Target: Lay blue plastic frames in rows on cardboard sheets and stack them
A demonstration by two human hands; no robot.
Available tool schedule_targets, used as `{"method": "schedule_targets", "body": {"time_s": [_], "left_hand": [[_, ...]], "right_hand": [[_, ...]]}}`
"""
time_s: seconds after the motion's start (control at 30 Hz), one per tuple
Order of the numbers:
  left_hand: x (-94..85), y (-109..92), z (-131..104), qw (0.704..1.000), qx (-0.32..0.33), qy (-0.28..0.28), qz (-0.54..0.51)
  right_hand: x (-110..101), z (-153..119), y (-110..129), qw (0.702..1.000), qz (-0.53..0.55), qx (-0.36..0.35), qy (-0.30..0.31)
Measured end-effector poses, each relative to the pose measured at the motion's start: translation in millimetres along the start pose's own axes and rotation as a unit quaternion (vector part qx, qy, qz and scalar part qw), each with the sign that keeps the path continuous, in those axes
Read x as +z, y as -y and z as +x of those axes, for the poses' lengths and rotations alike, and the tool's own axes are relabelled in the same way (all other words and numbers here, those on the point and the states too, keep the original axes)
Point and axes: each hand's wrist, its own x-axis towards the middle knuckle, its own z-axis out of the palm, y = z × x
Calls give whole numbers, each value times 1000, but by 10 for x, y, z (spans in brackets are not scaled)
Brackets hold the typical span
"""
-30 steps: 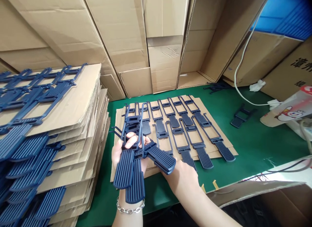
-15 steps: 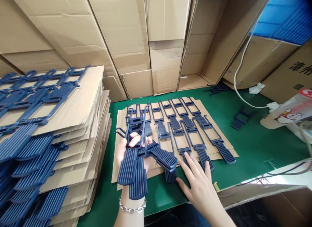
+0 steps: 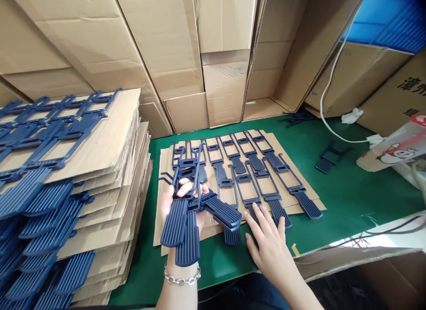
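Left grip (image 3: 185,188) had a whole bunch of navy ribbed-foot plastic frames (image 3: 175,223) clutched tight, while the right grip (image 3: 269,243), fingers loosely spread, sat way nearer the matching frame (image 3: 252,202) on the cardboard sheet (image 3: 213,230), long axis running away and slightly left from it.

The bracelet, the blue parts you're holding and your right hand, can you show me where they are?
Bracelet (image 3: 181,281): head view, on its front links.
Blue parts (image 3: 174,223): head view, on one ribbed end.
Right hand (image 3: 269,244): head view, on the back of the hand.
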Motion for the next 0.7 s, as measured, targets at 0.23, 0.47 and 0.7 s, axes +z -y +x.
{"method": "schedule_targets", "body": {"time_s": [0.23,0.47,0.7], "left_hand": [[-116,-7,51,1000,6,31,4],[-143,-13,67,999,5,36,5],[-178,22,114,999,-1,38,12]], "right_hand": [[118,-10,-69,998,-26,-29,-51],[1,-21,-129,997,-23,-9,-67],[14,-154,-611,987,51,-60,-141]]}}
